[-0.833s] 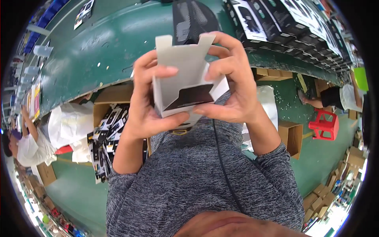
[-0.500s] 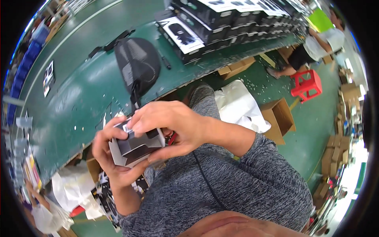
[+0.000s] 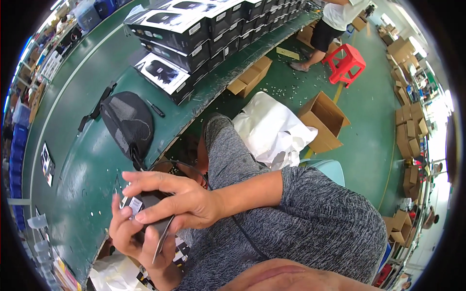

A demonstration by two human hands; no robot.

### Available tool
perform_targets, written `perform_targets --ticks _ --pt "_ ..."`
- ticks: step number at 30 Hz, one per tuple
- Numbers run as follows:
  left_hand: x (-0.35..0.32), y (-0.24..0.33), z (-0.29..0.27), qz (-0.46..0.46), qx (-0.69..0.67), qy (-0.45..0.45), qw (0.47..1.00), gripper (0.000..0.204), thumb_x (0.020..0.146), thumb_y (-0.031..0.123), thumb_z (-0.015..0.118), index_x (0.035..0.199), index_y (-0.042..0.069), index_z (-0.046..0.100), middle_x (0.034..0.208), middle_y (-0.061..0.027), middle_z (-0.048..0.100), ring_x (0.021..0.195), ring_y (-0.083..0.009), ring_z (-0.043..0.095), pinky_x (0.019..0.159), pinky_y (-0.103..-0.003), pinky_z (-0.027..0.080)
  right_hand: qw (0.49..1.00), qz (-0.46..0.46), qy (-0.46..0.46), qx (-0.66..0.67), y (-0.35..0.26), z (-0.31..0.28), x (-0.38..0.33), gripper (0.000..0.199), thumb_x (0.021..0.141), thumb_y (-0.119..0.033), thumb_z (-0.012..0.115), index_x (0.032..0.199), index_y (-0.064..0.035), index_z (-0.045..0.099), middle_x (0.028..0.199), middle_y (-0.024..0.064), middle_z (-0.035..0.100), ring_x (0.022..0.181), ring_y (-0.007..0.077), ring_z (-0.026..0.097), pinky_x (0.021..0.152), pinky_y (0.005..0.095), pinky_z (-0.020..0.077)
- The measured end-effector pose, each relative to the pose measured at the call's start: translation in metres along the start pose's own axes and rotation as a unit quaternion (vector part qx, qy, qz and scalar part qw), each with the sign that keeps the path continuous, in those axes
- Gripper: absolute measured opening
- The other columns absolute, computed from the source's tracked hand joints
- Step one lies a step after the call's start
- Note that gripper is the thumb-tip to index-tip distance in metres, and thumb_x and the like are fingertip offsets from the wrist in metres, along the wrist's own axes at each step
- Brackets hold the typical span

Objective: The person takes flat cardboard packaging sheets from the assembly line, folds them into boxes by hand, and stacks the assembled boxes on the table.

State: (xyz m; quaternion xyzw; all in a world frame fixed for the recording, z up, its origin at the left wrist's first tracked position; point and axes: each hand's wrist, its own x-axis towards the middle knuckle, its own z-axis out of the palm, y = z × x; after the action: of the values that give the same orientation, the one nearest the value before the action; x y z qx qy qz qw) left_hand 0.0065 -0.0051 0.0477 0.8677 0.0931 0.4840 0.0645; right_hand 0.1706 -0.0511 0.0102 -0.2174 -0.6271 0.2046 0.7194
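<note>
— So, which step?
— Folding or settling one end of the small dark box (image 3: pixel 152 198), I'd judge; it's held up lower left of frame, beside the worktop (image 3: pixel 82 165).
— Grip?
— Left hand (image 3: pixel 130 238) part-closed around it; right hand (image 3: pixel 187 199) across its top, fingers bent onto it. Thin flap (image 3: pixel 164 236) juts below.
— Next move?
— Probably calls for steady left support, light right-hand pressure. Contents hidden.

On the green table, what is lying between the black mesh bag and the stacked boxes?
A black pen or marker lies there, between the mesh bag and the stacked boxes, in the head view.
</note>
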Motion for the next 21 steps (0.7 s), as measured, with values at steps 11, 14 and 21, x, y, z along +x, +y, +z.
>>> perform_targets --ticks 11,14,21 --pt "-0.014 0.002 0.0 -0.012 0.042 0.044 0.998 0.04 0.104 0.049 0.049 0.124 0.016 0.057 0.132 -0.0195 0.053 0.129 -0.051 0.051 0.104 -0.061 0.049 0.995 -0.07 0.014 -0.066 -0.003 0.001 0.01 0.039 0.078 -0.044 0.08 0.092 -0.0109 0.065 0.129 0.02 0.06 0.129 0.0557 0.049 0.104 0.064 0.0419" --pt "-0.051 -0.015 0.001 -0.058 -0.065 0.14 0.986 0.046 0.102 0.057 0.042 0.125 0.02 0.056 0.134 -0.017 0.051 0.135 -0.0489 0.045 0.108 -0.06 0.046 0.997 -0.074 0.024 -0.026 -0.006 0.003 0.014 0.038 0.076 -0.046 0.083 0.076 -0.0124 0.066 0.13 0.019 0.06 0.13 0.0529 0.05 0.1 0.062 0.0456" --pt "-0.059 -0.019 -0.005 -0.415 -0.274 -0.014 0.867 0.117 0.075 0.074 0.07 0.156 -0.001 0.031 0.145 -0.0174 0.047 0.132 -0.0346 0.049 0.106 -0.049 0.047 0.996 -0.069 0.002 -0.058 -0.001 -0.003 0.004 0.044 0.082 -0.043 0.083 0.106 -0.0112 0.066 0.129 0.0174 0.06 0.135 0.0469 0.049 0.109 0.0528 0.0389"
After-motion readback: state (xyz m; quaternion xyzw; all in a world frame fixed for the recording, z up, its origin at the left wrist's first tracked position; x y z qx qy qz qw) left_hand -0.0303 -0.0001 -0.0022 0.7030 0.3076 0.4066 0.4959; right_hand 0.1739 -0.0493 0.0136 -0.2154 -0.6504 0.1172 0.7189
